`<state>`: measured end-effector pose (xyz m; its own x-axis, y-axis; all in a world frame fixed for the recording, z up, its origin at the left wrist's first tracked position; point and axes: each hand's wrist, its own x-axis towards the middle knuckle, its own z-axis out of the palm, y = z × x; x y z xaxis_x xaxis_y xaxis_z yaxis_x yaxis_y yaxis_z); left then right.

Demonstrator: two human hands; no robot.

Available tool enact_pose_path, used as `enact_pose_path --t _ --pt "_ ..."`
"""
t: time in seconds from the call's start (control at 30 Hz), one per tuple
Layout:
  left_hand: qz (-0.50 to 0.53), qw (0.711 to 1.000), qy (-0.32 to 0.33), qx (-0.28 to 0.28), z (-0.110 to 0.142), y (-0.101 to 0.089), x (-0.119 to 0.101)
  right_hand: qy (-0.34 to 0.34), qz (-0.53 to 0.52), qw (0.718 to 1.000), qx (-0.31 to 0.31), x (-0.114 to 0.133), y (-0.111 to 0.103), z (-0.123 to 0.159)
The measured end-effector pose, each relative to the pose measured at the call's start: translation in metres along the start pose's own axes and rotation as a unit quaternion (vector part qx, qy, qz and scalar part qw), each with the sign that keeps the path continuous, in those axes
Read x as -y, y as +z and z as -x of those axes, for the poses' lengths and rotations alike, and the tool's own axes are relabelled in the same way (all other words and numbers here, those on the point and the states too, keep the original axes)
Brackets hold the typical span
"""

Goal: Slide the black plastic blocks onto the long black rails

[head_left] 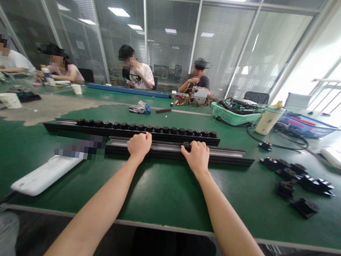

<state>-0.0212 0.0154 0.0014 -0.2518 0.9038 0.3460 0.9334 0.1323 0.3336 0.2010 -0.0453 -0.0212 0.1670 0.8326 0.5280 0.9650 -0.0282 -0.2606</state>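
A long black rail (230, 159) with a silvery inner channel lies across the green table in front of me. My left hand (139, 145) is closed around its left half. On the right half, my right hand (197, 154) has its fingers curled over a small black part (186, 146) sitting at the channel. The fingers hide most of that part. Just behind lies a second black rail (71, 128), with a row of several small black parts (141, 128) along its top.
Loose black parts (288, 173) are scattered at right. A white power strip (48, 174) with a cable lies front left. Farther back are a crumpled glove (140, 107), a green basket (233, 115), a lidded cup (269, 120) and a blue basket (308, 128). Several people sit across the table.
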Motion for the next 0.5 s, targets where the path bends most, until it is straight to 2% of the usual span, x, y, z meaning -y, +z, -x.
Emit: enact_pose_path --t 0.5 --pt "0.0 1.0 0.004 -0.003 0.0013 -0.0012 -0.0009 0.016 -0.002 1.0 0.003 -0.0022 0.001 -0.001"
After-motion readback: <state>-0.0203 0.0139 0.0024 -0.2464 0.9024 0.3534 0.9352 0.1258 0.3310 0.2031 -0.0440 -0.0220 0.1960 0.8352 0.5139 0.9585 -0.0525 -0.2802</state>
